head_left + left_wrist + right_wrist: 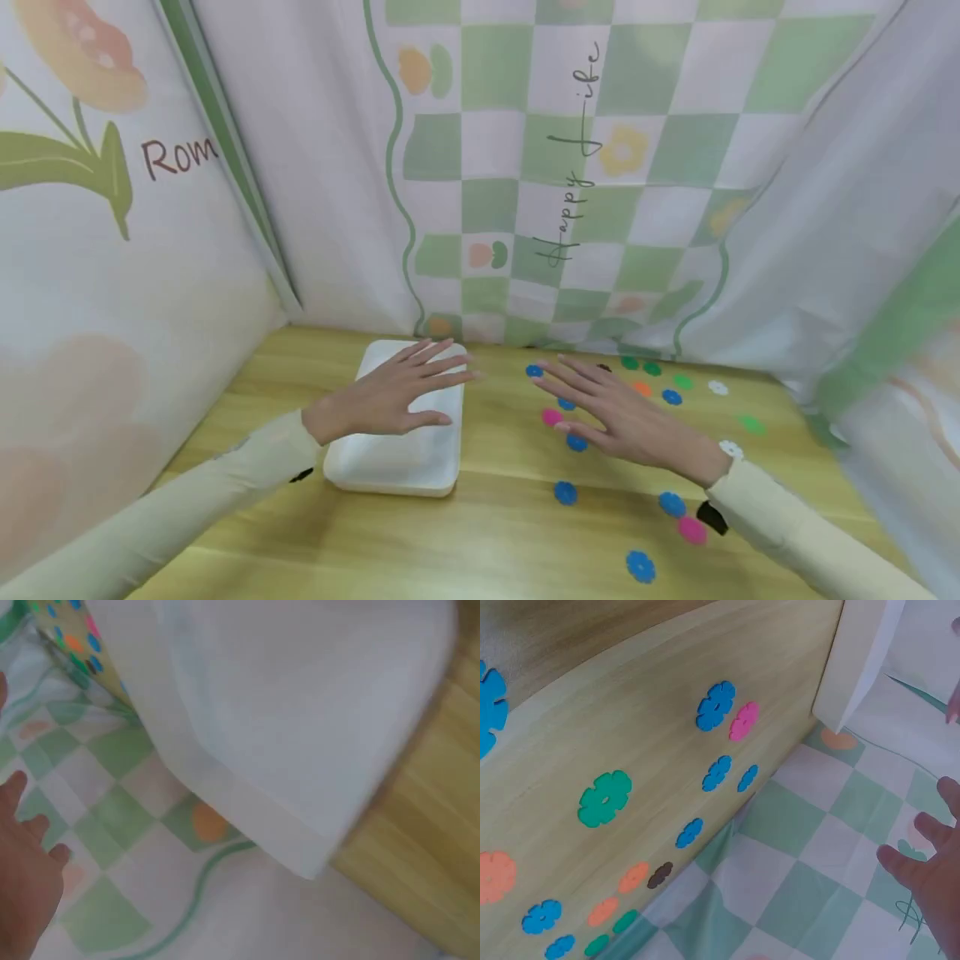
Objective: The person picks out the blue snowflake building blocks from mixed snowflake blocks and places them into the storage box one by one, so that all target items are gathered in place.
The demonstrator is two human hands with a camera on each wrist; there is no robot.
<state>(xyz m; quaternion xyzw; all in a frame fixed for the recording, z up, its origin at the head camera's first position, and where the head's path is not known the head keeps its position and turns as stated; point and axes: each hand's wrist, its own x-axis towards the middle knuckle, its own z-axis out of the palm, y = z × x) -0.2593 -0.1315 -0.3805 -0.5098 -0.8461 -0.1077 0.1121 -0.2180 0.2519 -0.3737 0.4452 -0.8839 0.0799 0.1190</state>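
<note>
My left hand (pixel 397 390) hovers over a white plastic tray (pixel 393 485), fingers spread and nothing held. In the left wrist view the same tray (pixel 300 697) fills the upper part, and the left hand (pixel 26 877) shows at the left edge. Over the right part of the table, my right hand (pixel 611 408) is stretched out flat above flower-shaped plastic discs, holding none. Among these are a blue disc (pixel 641 567), a pink disc (pixel 692 531) and a white disc (pixel 717 387). The right wrist view shows a green disc (pixel 605 799) and the right hand (pixel 930 855).
More discs, such as an orange disc (pixel 642 389), lie scattered on the wooden table (pixel 495 533). A green-and-white checked curtain (pixel 487 200) hangs along the back edge. Printed cloth (pixel 127 333) closes off the left side, and white cloth (pixel 840 208) the right.
</note>
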